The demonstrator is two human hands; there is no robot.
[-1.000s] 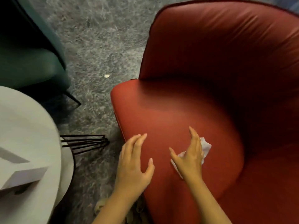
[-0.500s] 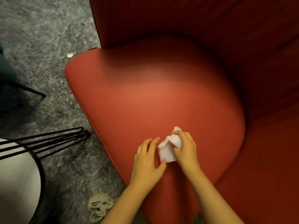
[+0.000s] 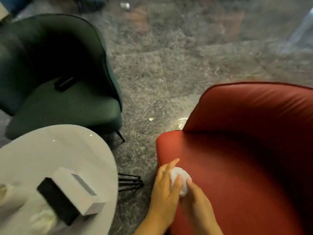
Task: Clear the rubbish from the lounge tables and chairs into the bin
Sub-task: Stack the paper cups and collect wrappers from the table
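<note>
Left hand (image 3: 165,190) and right hand (image 3: 197,200) grip a balled tissue (image 3: 180,175) over red chair (image 3: 245,167).

A bench (image 3: 50,150) sits at lower left with a box (image 3: 72,192) on it. Behind it stands the left chair (image 3: 67,107), a small item (image 3: 64,83) on its seat. The right chair (image 3: 245,158) stands across the carpet (image 3: 160,73), where a scrap (image 3: 150,119) lies. At its seat's front edge, a wad (image 3: 182,180) sits between the left hand (image 3: 165,192) and the right hand (image 3: 198,202).
</note>
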